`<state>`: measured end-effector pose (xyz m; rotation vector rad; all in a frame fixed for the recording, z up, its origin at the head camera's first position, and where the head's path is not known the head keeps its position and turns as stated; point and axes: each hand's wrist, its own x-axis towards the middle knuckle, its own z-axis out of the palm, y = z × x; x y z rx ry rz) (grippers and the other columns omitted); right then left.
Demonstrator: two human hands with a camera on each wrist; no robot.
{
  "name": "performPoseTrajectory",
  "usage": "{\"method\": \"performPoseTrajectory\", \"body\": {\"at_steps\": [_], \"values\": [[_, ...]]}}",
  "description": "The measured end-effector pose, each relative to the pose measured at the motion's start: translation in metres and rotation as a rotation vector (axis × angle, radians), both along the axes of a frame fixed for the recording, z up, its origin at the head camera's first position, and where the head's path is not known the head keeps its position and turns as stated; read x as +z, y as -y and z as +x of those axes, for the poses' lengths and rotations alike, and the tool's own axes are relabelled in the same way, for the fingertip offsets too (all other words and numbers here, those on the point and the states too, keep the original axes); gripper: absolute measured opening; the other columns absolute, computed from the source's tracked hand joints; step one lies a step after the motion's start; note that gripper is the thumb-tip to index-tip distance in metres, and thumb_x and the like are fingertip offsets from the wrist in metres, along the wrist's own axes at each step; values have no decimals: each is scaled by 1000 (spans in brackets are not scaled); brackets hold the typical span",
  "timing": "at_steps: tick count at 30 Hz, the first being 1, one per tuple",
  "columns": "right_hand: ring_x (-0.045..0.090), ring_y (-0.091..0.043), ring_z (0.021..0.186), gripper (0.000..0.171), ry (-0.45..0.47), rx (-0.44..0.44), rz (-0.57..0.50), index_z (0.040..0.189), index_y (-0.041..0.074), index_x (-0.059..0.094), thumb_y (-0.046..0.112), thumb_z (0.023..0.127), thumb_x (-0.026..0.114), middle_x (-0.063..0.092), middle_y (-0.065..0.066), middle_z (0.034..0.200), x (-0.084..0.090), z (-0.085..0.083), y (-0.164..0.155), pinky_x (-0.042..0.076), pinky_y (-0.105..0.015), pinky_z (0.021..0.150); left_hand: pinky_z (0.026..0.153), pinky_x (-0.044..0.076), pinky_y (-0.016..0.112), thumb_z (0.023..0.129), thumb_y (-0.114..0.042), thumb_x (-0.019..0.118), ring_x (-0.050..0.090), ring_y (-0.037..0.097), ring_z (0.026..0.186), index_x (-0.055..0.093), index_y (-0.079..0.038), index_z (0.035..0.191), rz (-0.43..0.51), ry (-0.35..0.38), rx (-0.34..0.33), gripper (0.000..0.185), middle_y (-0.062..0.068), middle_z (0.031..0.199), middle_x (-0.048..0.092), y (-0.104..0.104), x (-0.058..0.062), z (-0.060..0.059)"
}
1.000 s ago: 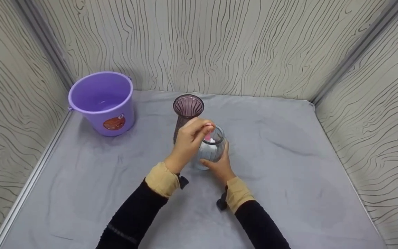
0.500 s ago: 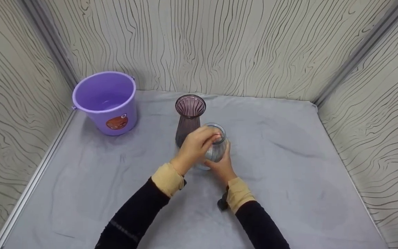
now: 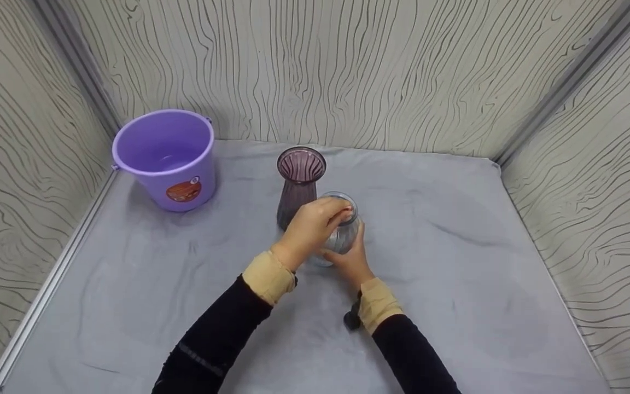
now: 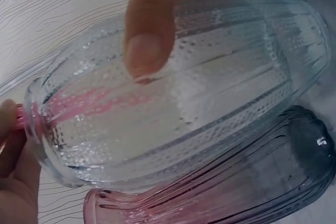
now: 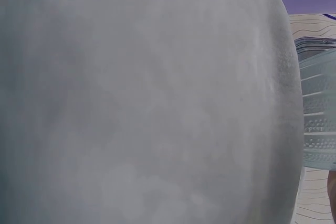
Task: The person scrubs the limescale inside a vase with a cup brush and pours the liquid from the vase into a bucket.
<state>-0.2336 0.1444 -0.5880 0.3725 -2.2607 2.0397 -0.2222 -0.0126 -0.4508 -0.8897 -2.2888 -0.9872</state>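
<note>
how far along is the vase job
Done: the clear vase stands on the grey cloth, in front of the purple vase. In hand: the right hand holds its body, while the left hand works something pink at its mouth. Left: the bucket of water looks untouched.

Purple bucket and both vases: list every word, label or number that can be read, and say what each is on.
Purple bucket: a round orange-red sticker on its front, print too small and blurred to read.
Clear glass vase, held by the left hand and right hand: no text, only ribs and dots.
Purple vase: no text.
</note>
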Motion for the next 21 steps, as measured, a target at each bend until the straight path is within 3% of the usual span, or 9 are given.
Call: {"method": "performPoseTrajectory", "body": {"at_steps": [7,12,17,21], "values": [[12,-37,152,137,13,-3,-5,158,0,2,49,67,93,12,-25,165,-1,-1,0,5,-55,122,77,57,32,100,-18,63,70,22,89,71,-3,101,-99,83,55,17,10,94,71,-6,8,-1],[7,-39,153,147,43,-16,13,158,-2,-3,59,63,91,8,-27,165,0,0,0,4,-55,122,70,57,33,100,-18,63,71,22,80,69,-3,95,-204,98,110,17,9,85,70,-12,12,-4],[4,-42,153,154,70,-21,21,157,-4,-6,69,59,88,4,-29,165,2,3,1,4,-58,122,67,58,34,100,-16,63,71,24,77,66,-3,93,-279,75,144,16,9,82,71,-16,12,-5],[6,-42,153,153,59,-12,8,157,-4,-6,66,60,89,6,-30,164,1,1,1,6,-56,122,70,59,34,102,-13,60,71,25,80,63,-2,96,-318,-10,159,13,10,84,70,-18,7,-5]]}}
